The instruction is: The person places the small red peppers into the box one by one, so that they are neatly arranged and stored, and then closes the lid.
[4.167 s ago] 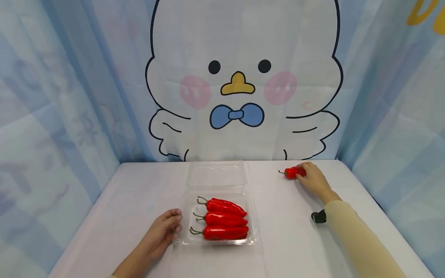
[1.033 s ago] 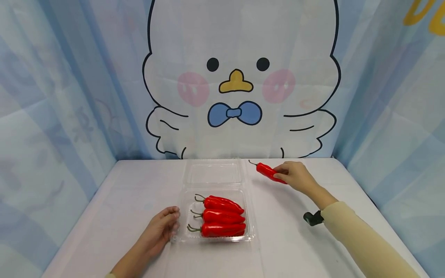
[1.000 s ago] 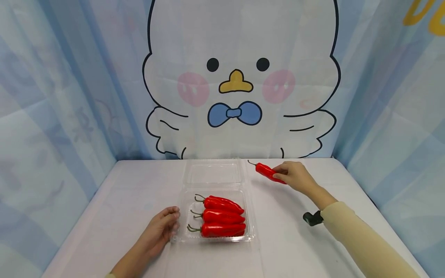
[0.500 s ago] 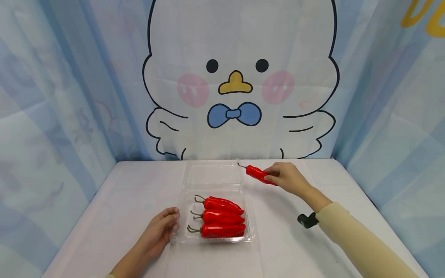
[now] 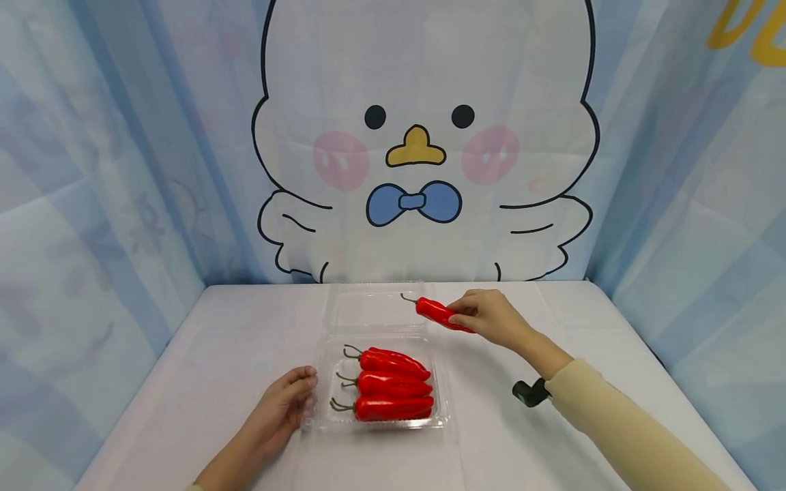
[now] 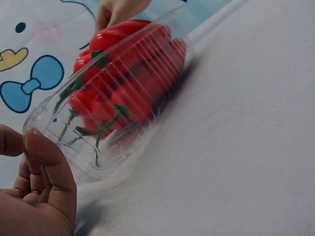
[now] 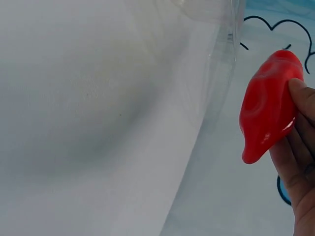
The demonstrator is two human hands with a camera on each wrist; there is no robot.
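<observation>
In the head view a clear plastic clamshell container lies on the white table with its lid folded back flat. Several red chili peppers are stacked in its base, green stems to the left. My left hand is at the container's left side; the left wrist view shows thumb and finger pinching its rim. My right hand holds another red pepper above the table, its stem end over the lid's right edge. The right wrist view shows this pepper pinched between thumb and fingers.
A dark wrist device sticks out by the right sleeve. Behind the table hangs a curtain with a printed white bird, and blue curtains stand at both sides.
The right hand has picked the pepper off the table's back right and carried it left, towards the container. The left hand has stayed at the container's side.
</observation>
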